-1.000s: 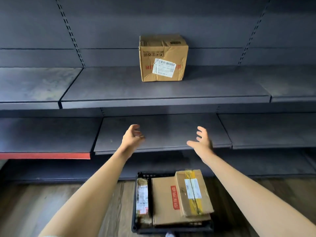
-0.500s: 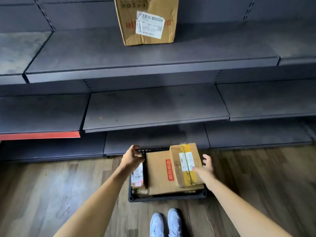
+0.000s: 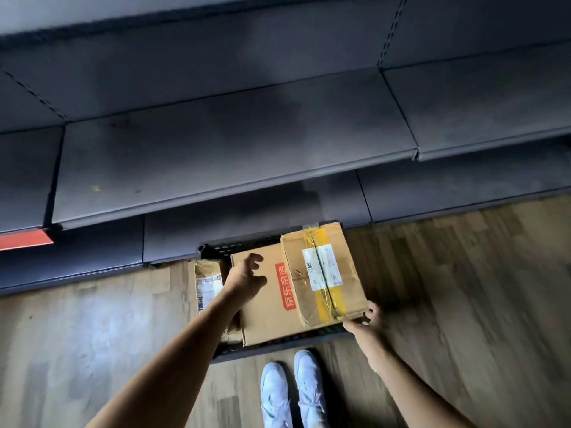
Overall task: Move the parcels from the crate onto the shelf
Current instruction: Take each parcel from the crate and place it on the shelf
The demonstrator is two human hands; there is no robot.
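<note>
A black crate [image 3: 278,347] stands on the wooden floor in front of the dark shelf [image 3: 216,156]. It holds a large flat brown box with a red label [image 3: 262,304], a smaller yellow-taped box [image 3: 321,273] lying on top at the right, and a thin parcel [image 3: 208,285] on edge at the left. My left hand [image 3: 245,278] hovers over the large box with fingers spread, holding nothing. My right hand [image 3: 366,318] grips the near right corner of the yellow-taped box.
My white shoes [image 3: 292,390] stand just behind the crate. A lower shelf board [image 3: 247,211] sits right behind the crate, and one shelf edge at the far left is red [image 3: 24,239]. Wooden floor spreads to both sides.
The view has tilted down, so the box on the upper shelf is out of sight. Both hands dropped to the crate; the right one took hold of the yellow-taped box's corner.
</note>
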